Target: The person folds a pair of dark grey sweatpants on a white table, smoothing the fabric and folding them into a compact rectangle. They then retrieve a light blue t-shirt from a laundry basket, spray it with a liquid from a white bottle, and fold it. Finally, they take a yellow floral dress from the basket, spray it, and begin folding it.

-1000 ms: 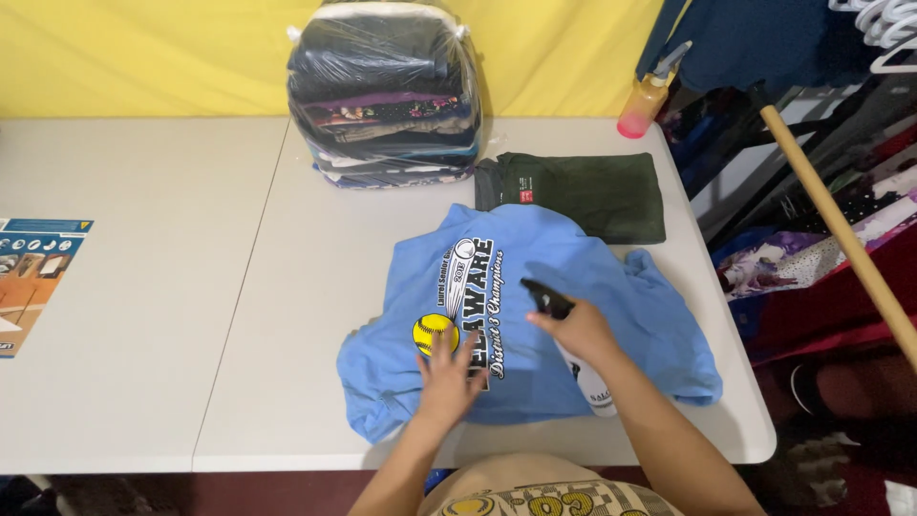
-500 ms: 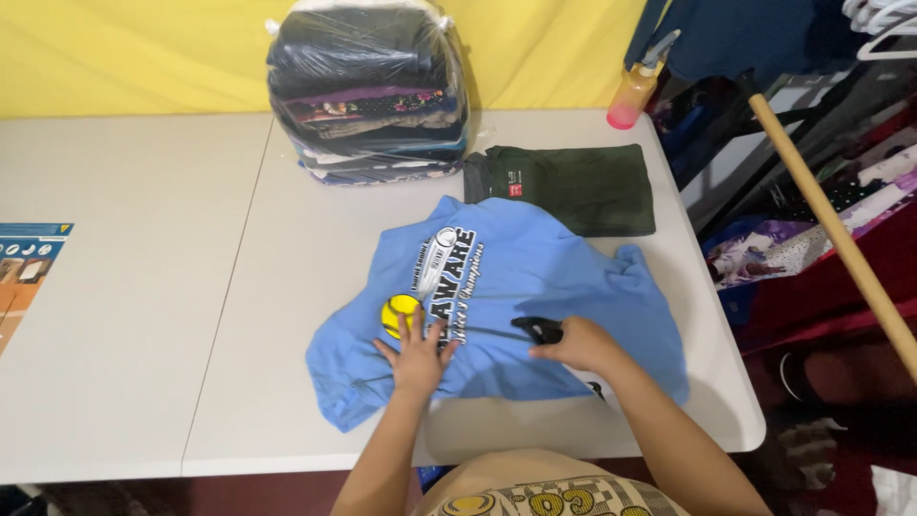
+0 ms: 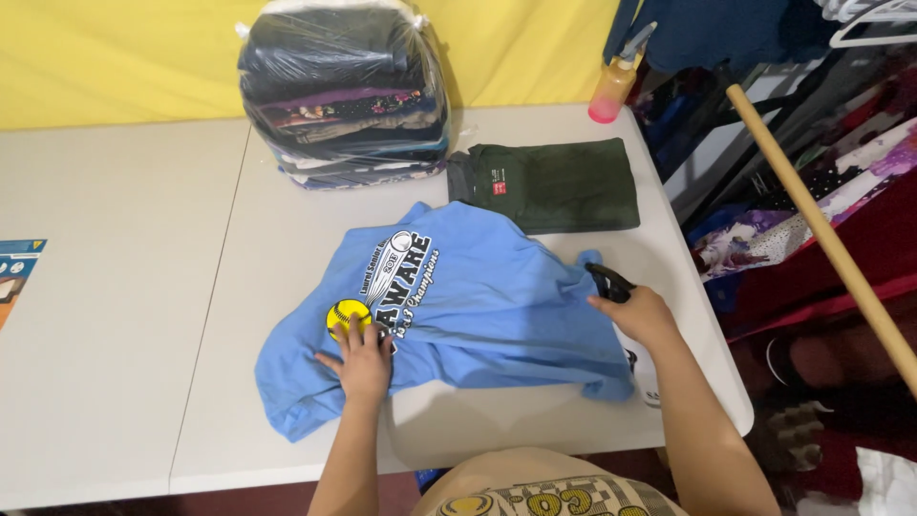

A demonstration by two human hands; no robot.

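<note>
A light blue T-shirt (image 3: 478, 296) with a dark print and a yellow ball on it lies rumpled on the white table (image 3: 124, 287). My left hand (image 3: 365, 358) rests flat on the shirt just below the yellow ball, fingers spread. My right hand (image 3: 642, 315) is at the shirt's right edge, closed around a white spray bottle with a black trigger head (image 3: 607, 282). Most of the bottle's body is hidden under the hand and the cloth.
A folded dark green garment (image 3: 554, 182) lies beyond the shirt. A clear plastic bag of folded clothes (image 3: 344, 96) stands at the back. A pink-orange spray bottle (image 3: 611, 91) is at the far right corner. A wooden pole (image 3: 821, 234) and hanging clothes crowd the right. A printed leaflet (image 3: 14, 272) lies far left.
My right hand has carried the spray bottle from over the shirt's middle out to its right edge. My left hand has stayed pressed by the yellow ball.
</note>
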